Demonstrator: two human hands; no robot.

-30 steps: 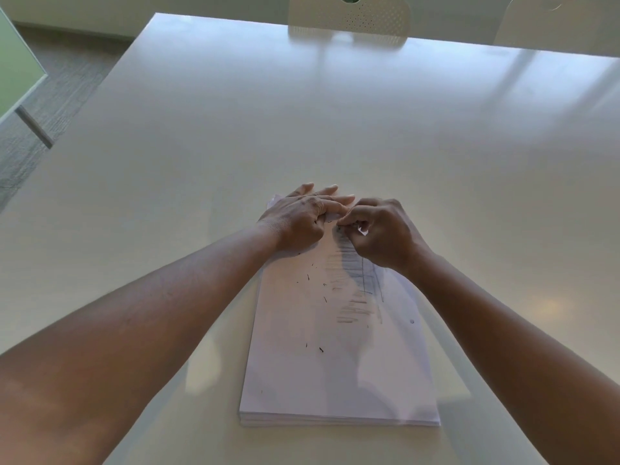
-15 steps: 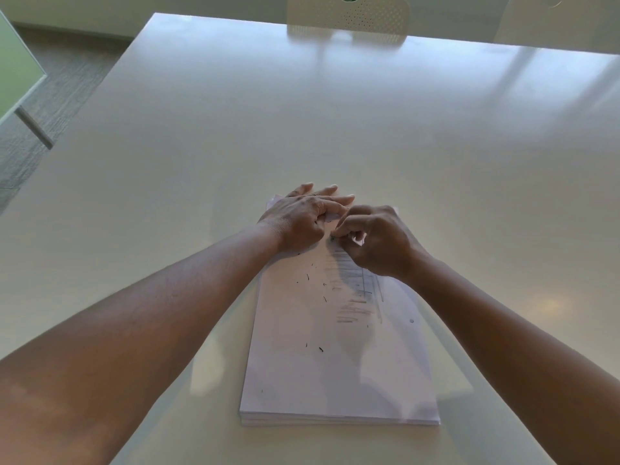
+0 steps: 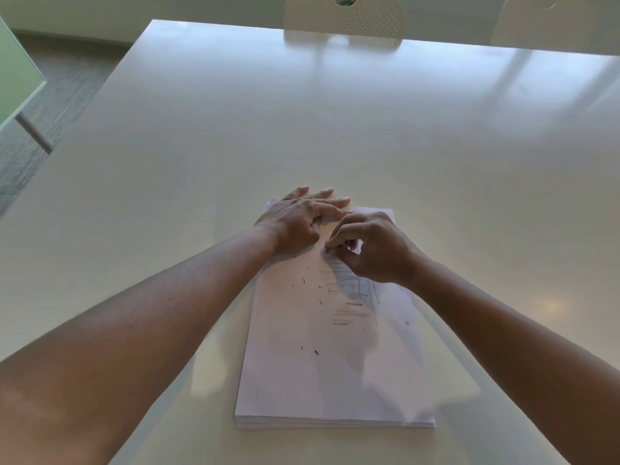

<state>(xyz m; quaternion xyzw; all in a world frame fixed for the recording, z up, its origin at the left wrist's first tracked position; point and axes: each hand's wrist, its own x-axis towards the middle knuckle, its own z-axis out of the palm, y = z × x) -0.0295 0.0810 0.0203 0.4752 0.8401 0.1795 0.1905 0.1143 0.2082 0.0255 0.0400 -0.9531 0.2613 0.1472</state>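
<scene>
Paper stack (image 3: 335, 423): a thick pile of white sheets, edges squared up, layers showing along its lower edge.
Top sheet (image 3: 295, 380): white, with faint grey pencil shading and ruled lines right of its middle, and short dark flecks scattered across it.
Where it lies: flat on the desk (image 3: 335, 129), at the lower centre of the frame, its long sides running up the frame away from you.
Your left hand (image 3: 295, 223): palm down on the upper left corner of the stack, pressing it flat.
Left fingers (image 3: 332, 203): straight and close together, pointing toward the upper right. The tips reach past the stack's top edge, and they hold nothing.
Your right hand (image 3: 375, 250): on the upper right part of the top sheet, just beside your left hand, knuckles up.
Right fingers (image 3: 339, 233): curled, with thumb and fingertips drawn together in a pinch on a small dark bit (image 3: 327, 250) right at the sheet's surface. It is too small to tell what it is. A sliver of white shows between the curled fingers.
Forearms: both bare, coming in from the lower corners of the frame and meeting over the stack.
Desk: pale and glossy, with soft reflections toward the top of the frame.
Beyond the desk: two white chairs (image 3: 342, 21) at the top edge, and grey carpet (image 3: 50, 105) at the upper left.
</scene>
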